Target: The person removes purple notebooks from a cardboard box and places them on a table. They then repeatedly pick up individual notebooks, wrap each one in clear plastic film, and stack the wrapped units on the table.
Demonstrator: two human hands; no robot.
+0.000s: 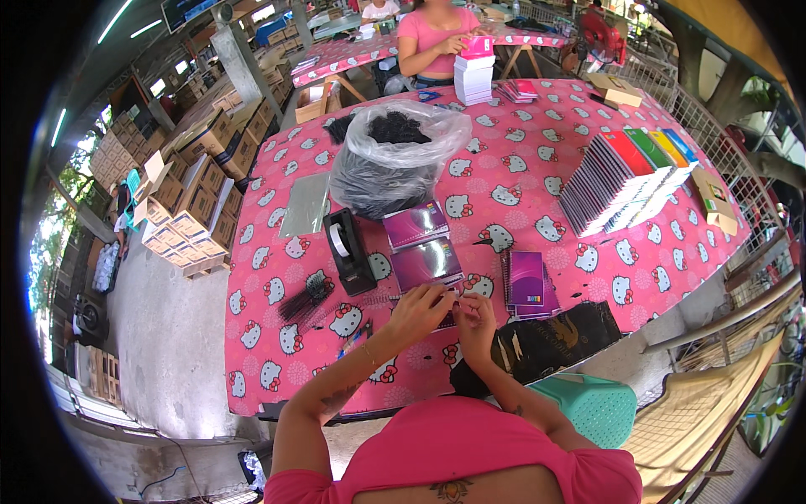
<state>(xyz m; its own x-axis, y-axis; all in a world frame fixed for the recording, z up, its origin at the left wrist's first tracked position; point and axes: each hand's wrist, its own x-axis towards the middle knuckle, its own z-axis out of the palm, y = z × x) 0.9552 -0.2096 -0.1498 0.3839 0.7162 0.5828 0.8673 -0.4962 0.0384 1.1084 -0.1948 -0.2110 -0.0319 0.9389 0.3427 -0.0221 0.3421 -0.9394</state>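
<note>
Head view: at lower center, left hand (417, 309) and right hand (475, 319) meet fingertip to fingertip over the near edge of the pink patterned table (588, 277), both pinching a small thin item too small to identify, just below 2 purple notebooks (426, 262) and right of the black tape dispenser (348, 249). A clear bag of black pieces (395, 160) sits at upper center, a fanned stack of colored notebooks (625, 176) at upper right, and a co-worker in pink (432, 38) at the top edge. Judgement: keep the pinch tight and low over the table, with the notebook close.
</note>
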